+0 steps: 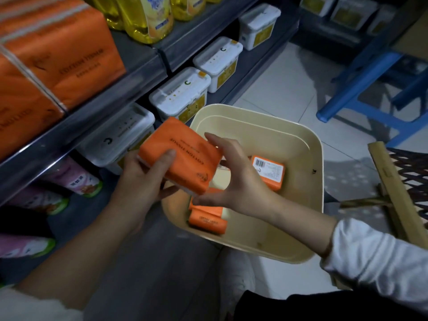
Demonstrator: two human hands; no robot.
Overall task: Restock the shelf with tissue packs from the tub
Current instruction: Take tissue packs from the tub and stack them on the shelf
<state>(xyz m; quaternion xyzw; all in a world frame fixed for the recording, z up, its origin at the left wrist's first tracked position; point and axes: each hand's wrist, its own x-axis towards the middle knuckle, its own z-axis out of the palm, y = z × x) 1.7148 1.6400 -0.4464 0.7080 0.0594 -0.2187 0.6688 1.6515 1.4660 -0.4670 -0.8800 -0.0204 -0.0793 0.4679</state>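
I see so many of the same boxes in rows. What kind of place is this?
Probably a shop aisle. Grey shelves hold rows of identical goods: white lidded boxes, yellow bottles and big orange tissue bundles. A held pack is above a cream tub of more, ready for stocking.

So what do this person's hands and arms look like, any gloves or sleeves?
Both hands are bare: the left hand and right hand show no gloves, rings or watch. Each arm wears a white long sleeve. The right sleeve and left sleeve end partway up the forearm, leaving the wrists uncovered.
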